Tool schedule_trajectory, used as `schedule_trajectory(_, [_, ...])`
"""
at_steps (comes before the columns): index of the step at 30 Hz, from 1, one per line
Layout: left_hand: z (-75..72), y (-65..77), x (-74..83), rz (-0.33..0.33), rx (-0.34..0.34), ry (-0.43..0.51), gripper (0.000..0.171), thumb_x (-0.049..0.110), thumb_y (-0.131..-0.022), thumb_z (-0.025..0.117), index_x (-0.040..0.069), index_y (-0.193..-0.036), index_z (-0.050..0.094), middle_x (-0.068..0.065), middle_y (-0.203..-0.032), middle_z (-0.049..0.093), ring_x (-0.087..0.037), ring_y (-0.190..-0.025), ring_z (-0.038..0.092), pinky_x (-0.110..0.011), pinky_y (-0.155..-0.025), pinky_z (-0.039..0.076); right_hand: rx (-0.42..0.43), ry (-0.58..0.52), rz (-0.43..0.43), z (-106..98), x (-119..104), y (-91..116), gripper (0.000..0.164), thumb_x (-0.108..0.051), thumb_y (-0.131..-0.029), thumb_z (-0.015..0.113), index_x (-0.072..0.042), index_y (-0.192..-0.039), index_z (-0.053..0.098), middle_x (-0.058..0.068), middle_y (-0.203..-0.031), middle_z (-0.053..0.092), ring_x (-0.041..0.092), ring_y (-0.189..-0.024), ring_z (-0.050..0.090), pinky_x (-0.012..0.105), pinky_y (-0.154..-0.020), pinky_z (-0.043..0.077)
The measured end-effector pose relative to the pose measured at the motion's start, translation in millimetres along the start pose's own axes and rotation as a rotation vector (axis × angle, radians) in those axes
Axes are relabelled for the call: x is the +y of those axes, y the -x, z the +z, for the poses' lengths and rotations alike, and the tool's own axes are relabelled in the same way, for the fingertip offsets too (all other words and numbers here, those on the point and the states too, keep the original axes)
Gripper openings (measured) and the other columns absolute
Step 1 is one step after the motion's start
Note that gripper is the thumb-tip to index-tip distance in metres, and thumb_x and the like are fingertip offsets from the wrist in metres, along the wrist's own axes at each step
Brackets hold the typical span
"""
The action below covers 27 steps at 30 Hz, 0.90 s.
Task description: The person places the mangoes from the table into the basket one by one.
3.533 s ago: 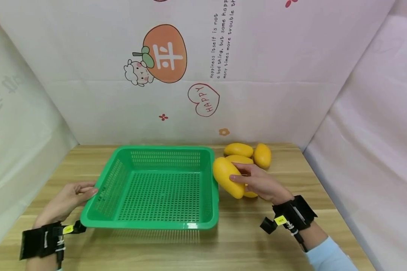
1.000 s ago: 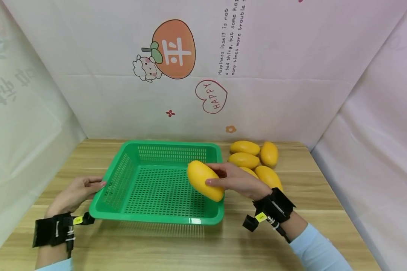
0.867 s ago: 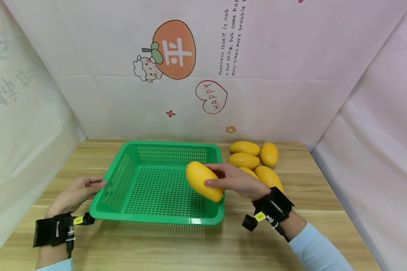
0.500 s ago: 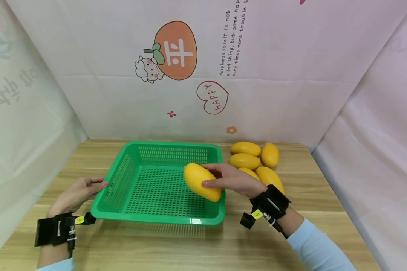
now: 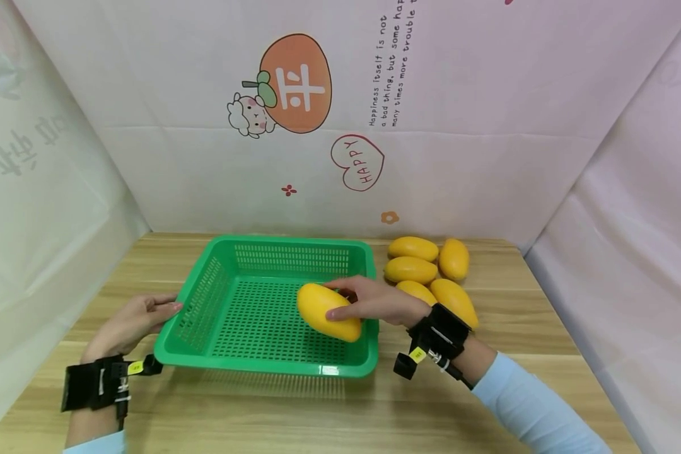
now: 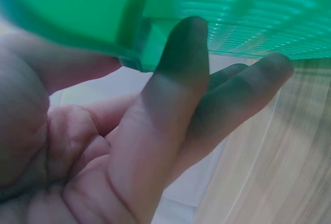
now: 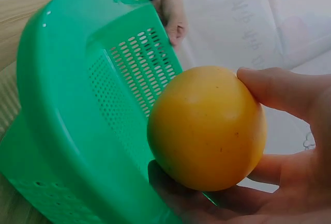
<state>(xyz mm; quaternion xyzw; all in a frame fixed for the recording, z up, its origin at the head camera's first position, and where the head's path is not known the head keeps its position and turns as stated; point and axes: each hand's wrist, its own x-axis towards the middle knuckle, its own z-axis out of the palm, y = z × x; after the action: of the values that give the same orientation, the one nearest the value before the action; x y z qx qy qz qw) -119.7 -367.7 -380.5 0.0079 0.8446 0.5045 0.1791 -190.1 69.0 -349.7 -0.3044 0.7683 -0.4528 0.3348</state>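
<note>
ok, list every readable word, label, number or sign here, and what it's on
"HAPPY": heart printed on the back cloth
"Happiness itself is not / a bad thing, but some hap / many times more trouble t": same cloth, last two lines cut off
Looks like "平", sideways: orange fruit print
Too faint: characters on left cloth
Too small: left wrist tag, right wrist tag
Basket, held mango: none seen
</note>
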Motion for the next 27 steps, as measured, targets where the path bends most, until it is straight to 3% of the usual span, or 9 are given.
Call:
schedule_trajectory(7, [-0.3, 0.9, 0.1, 0.007, -0.003, 0.000, 0.072, 0.035, -0.099, 0.045, -0.015, -0.142, 0.017, -0.035, -0.134, 0.042, -0.035, -0.113, 0.056, -0.034, -0.089, 0.053, -0.006, 0.070, 0.032, 3.2, 1.6, -8.3, 0.057, -0.037, -0.085, 0.068, -0.020, -0.136, 0.048, -0.004, -0.111, 0.060, 0.017, -0.099, 0.052, 0.030, -0.086, 0.046])
schedule_trajectory(18, [-0.2, 0.2, -1.7, 0.023, -0.010, 0.017, 0.069, 0.032, -0.099, 0.046, -0.015, -0.141, 0.020, -0.036, -0.137, 0.036, -0.032, -0.116, 0.054, -0.029, -0.090, 0.052, -0.038, 0.099, 0.036, 2.3, 0.3, -14.0, 0.058, -0.034, -0.086, 0.067, -0.015, -0.137, 0.047, -0.001, -0.111, 0.060, 0.017, -0.097, 0.052, 0.030, -0.084, 0.048])
schedule_trajectory(27, [0.5, -0.3, -2.7, 0.018, -0.004, 0.018, 0.066, 0.030, -0.099, 0.045, -0.018, -0.139, 0.023, -0.037, -0.134, 0.039, -0.029, -0.113, 0.057, -0.030, -0.090, 0.052, -0.037, 0.144, 0.057, 5.8, 0.2, -17.5, 0.061, -0.035, -0.083, 0.070, -0.014, -0.136, 0.048, -0.001, -0.109, 0.059, 0.017, -0.097, 0.051, 0.030, -0.083, 0.047])
